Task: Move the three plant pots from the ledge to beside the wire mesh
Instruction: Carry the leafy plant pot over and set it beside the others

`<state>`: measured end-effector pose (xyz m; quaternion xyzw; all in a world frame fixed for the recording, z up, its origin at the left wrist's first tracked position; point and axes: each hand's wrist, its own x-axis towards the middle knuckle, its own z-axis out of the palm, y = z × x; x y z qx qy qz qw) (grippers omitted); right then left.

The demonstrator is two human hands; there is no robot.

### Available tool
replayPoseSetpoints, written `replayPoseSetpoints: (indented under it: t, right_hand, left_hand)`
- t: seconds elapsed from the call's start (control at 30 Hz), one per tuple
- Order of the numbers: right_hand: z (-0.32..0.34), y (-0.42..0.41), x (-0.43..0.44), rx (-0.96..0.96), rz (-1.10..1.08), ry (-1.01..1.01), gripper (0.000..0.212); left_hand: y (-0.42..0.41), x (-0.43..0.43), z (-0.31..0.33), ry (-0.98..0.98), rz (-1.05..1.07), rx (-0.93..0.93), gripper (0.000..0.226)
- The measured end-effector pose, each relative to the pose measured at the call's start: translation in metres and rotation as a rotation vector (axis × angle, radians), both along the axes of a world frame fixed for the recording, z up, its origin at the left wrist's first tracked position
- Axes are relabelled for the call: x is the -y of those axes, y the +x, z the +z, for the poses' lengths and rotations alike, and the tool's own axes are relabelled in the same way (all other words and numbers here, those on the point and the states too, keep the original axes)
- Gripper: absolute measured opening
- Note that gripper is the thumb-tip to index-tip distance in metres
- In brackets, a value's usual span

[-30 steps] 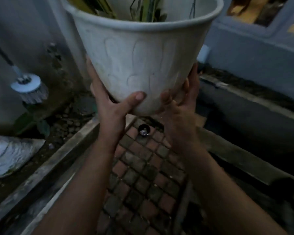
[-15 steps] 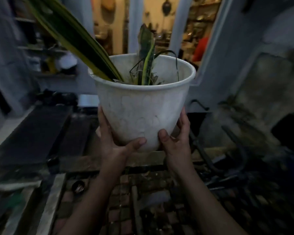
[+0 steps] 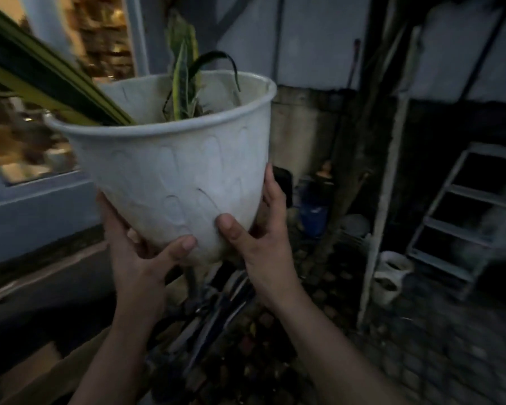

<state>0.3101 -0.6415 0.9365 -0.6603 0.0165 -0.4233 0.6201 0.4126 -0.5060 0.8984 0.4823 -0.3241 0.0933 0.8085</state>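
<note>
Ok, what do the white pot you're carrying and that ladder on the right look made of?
White pot: most likely moulded plastic, matte and scuffed. The thin rolled rim and the shallow embossed ovals on its wall suggest that.
Ladder: probably painted metal, pale grey, going by its slim straight rails and flat rungs, though the dim, blurred view leaves wood open.

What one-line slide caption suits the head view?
The left hand and right hand grip the base of a tilted white pot holding a striped plant, above paving.
</note>
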Motion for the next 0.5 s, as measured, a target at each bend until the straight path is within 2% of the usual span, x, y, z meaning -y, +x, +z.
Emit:
replayPoseSetpoints:
  t: [0.17, 0.33, 0.5]
  right_hand:
    - [0.004, -0.038, 0.084, 0.022, -0.225, 0.011, 0.100]
    - [0.004, -0.067, 0.145, 0.074, -0.403, 0.044, 0.095]
    - [0.001, -0.079, 0.193, 0.105, -0.539, 0.029, 0.089]
  left_hand:
    - [-0.022, 0.109, 0.011, -0.033, -0.259, -0.006, 0.126]
    - [-0.028, 0.193, 0.029, 0.020, -0.396, 0.018, 0.136]
    - [-0.029, 0.261, 0.030, 0.087, -0.511, 0.046, 0.136]
